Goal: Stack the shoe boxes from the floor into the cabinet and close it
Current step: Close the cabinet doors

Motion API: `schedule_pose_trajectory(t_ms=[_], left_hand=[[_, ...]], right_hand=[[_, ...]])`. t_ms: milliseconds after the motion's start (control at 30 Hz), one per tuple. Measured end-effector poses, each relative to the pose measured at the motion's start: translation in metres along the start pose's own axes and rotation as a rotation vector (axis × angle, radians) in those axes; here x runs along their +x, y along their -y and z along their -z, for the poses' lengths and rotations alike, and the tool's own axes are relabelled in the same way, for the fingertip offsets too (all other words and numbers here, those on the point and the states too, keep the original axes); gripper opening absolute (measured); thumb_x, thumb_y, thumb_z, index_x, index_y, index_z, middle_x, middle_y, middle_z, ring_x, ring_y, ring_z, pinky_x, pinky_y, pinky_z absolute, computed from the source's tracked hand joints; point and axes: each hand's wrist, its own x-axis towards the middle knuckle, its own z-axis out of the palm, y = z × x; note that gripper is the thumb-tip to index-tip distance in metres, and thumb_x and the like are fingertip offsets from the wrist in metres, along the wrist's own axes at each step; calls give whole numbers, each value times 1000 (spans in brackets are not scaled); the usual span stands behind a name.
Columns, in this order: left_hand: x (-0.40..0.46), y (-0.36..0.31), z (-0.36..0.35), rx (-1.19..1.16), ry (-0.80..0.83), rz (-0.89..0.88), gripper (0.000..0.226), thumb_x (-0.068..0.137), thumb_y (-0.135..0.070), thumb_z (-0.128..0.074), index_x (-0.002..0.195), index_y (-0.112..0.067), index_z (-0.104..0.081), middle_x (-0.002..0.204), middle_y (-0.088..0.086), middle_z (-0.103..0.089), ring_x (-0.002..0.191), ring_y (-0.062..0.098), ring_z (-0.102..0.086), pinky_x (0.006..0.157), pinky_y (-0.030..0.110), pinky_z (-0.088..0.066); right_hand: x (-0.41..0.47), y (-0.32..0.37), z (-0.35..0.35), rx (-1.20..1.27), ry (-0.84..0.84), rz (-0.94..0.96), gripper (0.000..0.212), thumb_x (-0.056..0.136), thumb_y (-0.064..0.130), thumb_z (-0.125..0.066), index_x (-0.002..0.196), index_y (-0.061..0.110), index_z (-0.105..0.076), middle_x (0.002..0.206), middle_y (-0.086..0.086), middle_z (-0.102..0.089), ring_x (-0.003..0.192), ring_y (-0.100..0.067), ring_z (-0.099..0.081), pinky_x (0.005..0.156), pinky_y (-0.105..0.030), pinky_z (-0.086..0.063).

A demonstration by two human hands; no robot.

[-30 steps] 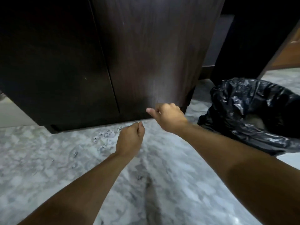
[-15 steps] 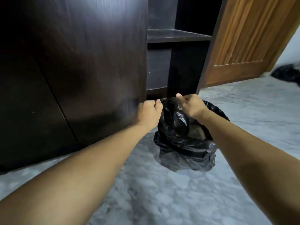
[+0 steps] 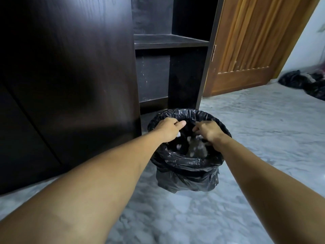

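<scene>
No shoe box shows in this view. The dark wooden cabinet (image 3: 79, 76) fills the left, its doors closed; to their right is an open compartment with a bare shelf (image 3: 168, 40). My left hand (image 3: 167, 129) hovers over the left rim of a black-lined bin (image 3: 186, 111), fingers curled, and a small white scrap (image 3: 178, 134) peeks from under its palm. My right hand (image 3: 209, 131) hangs over the bin's middle with its fingers drooping loosely downward and nothing gripped. Pale scraps (image 3: 195, 148) lie inside the bin.
The bin stands on a grey marble floor (image 3: 175, 217), right in front of the open compartment. A brown wooden door (image 3: 246, 50) stands open at the right. Black bags (image 3: 307, 83) lie on the floor far right.
My view swung right from the closed cabinet doors to the bin. Both fists moved from the floor by the cabinet to above the bin, and the right hand has loosened.
</scene>
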Motion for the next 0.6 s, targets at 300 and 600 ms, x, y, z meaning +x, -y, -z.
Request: schedule_pose_trajectory(t_ms=[300,600], left_hand=[[-12,5,-9,421,41,-34,27,97,-31,-51,100,-8,-66,101,12,-67,94,31,-62,87,43,-51],[-19,19,-5,590,-185,-110,60,98,-54,-32,118,-8,-64,136,12,-54,141,28,-30,117,44,-19]], right_hand=[[-11,-7,3,-763,-405,256,14,82,31,-65,88,19,-69,93,-12,-69,100,-34,-57,83,-38,-42],[-16,0,1,-681,-334,10,34,81,14,-64,113,4,-58,122,-15,-55,121,-38,-45,87,-41,-45]])
